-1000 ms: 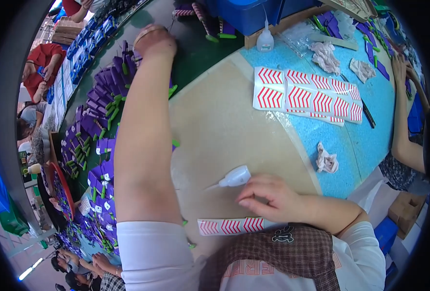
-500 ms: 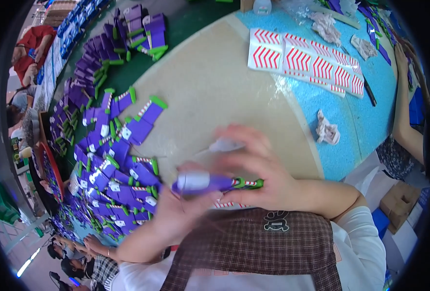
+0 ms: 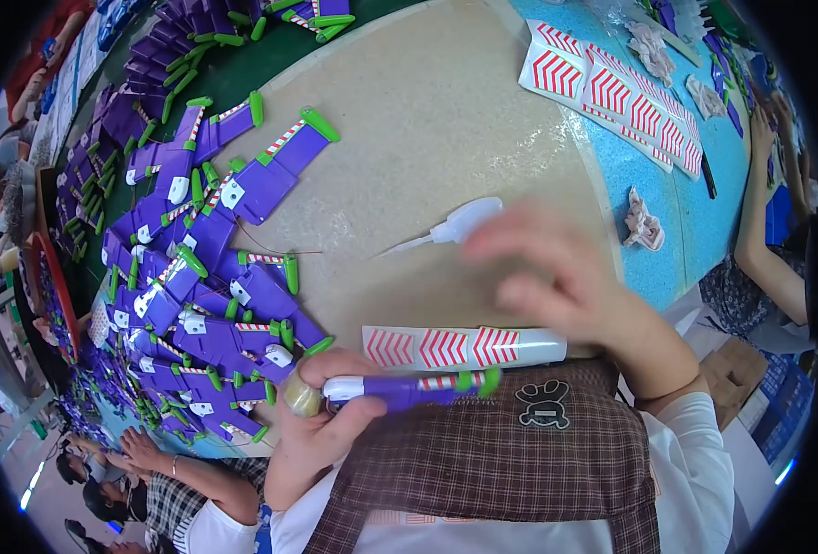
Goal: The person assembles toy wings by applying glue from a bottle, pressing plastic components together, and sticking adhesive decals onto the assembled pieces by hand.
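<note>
My left hand (image 3: 321, 434) is closed around one end of a purple toy wing (image 3: 400, 392). This wing has a white end piece, a red-and-white striped edge and a green tip that points right. A yellowish cover wraps one fingertip of this hand. My right hand (image 3: 557, 277), smeared by motion, is above the table with thumb and fingers apart and nothing visible between them. Beside its fingertips lies a white squeeze bottle (image 3: 469, 220) with a long thin nozzle pointing left. A strip of red chevron stickers (image 3: 444, 349) lies at the near table edge, just beyond the held wing.
Many similar purple wings (image 3: 266, 185) are heaped on the left. More sticker sheets (image 3: 603, 88) lie at the far right, near a crumpled tissue (image 3: 644, 222) and a black pen (image 3: 708, 175). Other people's arms (image 3: 760, 240) rest at the right and lower left edges.
My right hand has come off the wing and moved up and right. The left hand now holds the wing alone, lower down. The view has shifted, and the bottle and near sticker strip show more fully.
</note>
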The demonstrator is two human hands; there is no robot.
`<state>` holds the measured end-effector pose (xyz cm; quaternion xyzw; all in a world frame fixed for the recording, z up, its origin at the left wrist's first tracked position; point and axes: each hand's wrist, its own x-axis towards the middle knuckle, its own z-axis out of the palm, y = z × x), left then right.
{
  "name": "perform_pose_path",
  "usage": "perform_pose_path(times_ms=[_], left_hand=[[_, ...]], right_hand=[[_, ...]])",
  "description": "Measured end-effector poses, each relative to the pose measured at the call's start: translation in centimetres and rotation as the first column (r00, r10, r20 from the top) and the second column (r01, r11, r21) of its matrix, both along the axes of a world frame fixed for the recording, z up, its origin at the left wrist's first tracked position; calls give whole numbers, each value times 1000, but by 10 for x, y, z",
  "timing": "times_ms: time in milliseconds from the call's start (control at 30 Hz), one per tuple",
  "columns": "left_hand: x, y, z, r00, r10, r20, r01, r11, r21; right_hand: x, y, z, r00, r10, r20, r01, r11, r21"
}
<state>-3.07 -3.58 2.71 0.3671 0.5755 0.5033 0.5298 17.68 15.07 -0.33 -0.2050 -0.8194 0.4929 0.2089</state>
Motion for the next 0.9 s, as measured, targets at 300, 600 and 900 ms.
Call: perform_pose_path(times_ms=[300, 600, 900], left_hand=[[24, 35, -11, 900, 259, 349, -103, 908, -406], [43, 55, -6, 934, 228, 277, -120, 926, -358], [51, 64, 4, 917, 225, 328, -88, 919, -383]], right_hand=[[3, 2, -7, 943, -300, 144, 330, 783, -527], [70, -17, 33, 972, -234, -20, 234, 972, 14], [81, -17, 30, 968, -250, -28, 251, 967, 51]])
